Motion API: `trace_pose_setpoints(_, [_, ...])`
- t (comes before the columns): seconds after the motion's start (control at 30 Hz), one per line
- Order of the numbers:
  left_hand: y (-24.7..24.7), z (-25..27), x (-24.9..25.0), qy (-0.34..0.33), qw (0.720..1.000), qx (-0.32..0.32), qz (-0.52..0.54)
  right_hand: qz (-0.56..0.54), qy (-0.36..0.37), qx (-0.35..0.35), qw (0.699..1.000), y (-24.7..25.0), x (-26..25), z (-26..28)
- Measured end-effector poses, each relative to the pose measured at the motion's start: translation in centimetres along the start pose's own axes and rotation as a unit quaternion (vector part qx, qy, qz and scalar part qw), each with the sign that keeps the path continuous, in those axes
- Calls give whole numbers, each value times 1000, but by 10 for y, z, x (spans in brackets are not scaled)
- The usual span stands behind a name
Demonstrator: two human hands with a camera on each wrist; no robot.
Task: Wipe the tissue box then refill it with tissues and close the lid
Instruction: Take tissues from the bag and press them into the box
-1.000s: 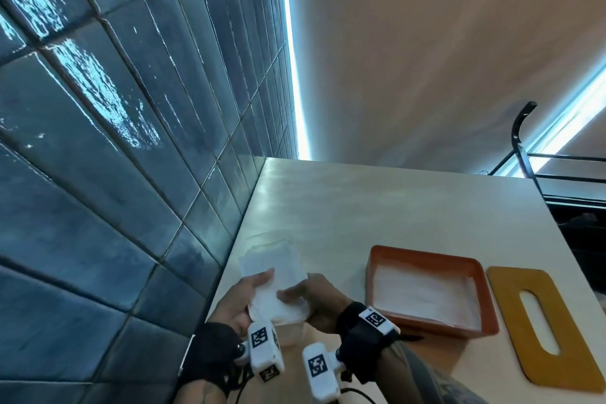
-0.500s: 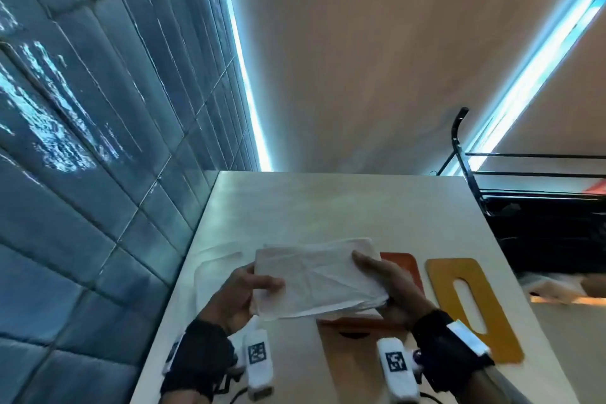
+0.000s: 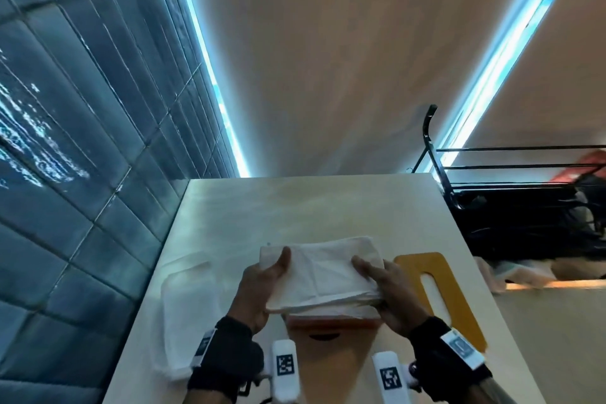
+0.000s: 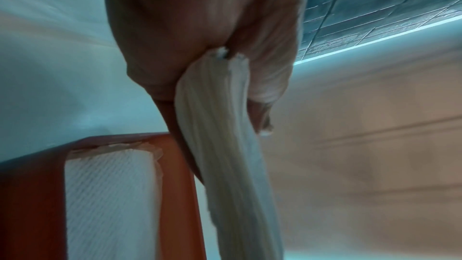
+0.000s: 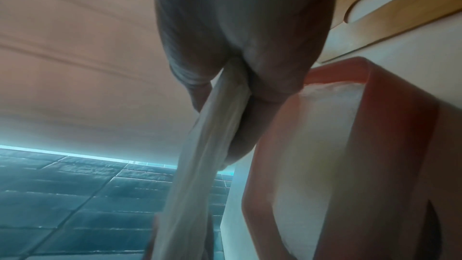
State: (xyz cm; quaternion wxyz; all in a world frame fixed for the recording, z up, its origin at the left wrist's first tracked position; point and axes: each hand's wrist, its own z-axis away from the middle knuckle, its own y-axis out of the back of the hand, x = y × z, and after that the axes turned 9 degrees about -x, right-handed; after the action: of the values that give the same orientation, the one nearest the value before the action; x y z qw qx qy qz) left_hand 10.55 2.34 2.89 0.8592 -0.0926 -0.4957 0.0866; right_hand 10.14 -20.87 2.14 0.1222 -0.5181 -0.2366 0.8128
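Both hands, left and right, are pinching the tissue stack by its ends, hovering lengthwise directly above the box.

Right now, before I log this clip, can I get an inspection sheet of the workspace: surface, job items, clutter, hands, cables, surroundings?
Surface: pale wooden tabletop, set against the wall.
Job's things: white stack of folded tissues held above the open orange rectangular tissue box, which already holds tissues; flat yellow-orange lid with an oval slot lies on the table to the box's right.
Clutter: white cloth lying left of the box.
Hands: left hand and right hand each grip one end of the stack.
Cables: nothing seen on the table.
Surroundings: dark blue tiled wall on the left; black metal rack on the right.
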Motion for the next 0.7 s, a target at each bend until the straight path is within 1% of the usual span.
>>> trace_pose_setpoints(0.1, [0, 1, 0, -4, 1000, -30, 9, 30, 5, 10, 999, 6, -2, 1])
trace_pose_setpoints(0.13, [0, 0, -1, -11, 1000, -27, 3, 40, 11, 15, 999, 7, -2, 0])
trace_pose_setpoints(0.2, [-2, -2, -1, -13, 1000, 1, -8, 65, 25, 27, 997, 6, -2, -1])
trace_pose_setpoints(0.27, [-3, -5, -4, -2, 999, 30, -10, 87, 40, 30, 995, 4, -1, 0])
trace_pose_setpoints(0.33, [-5, -6, -5, 4, 999, 35, -10, 95, 51, 32, 994, 2, 0, 1])
trace_pose_setpoints(0.43, [-5, -5, -6, 5, 1000, 1, 1, 100, 69, 58, 991, 1, 3, 1])
trace_pose_setpoints(0.5, [-4, -6, -8, 17, 999, -25, 10, 127, 79, 98, 984, 5, 8, -1])
trace_pose_setpoints(0.53, [-4, -7, -10, 19, 1000, -18, -2, 144, 80, 121, 979, 7, 11, -3])
trace_pose_setpoints(0.63, [-6, -15, -18, 9, 993, 58, -101, 219, 78, 181, 956, 13, 21, -7])
trace_pose_setpoints(0.7, [-9, -19, -22, 8, 984, 78, -162, 282, 72, 203, 935, 18, 28, -9])
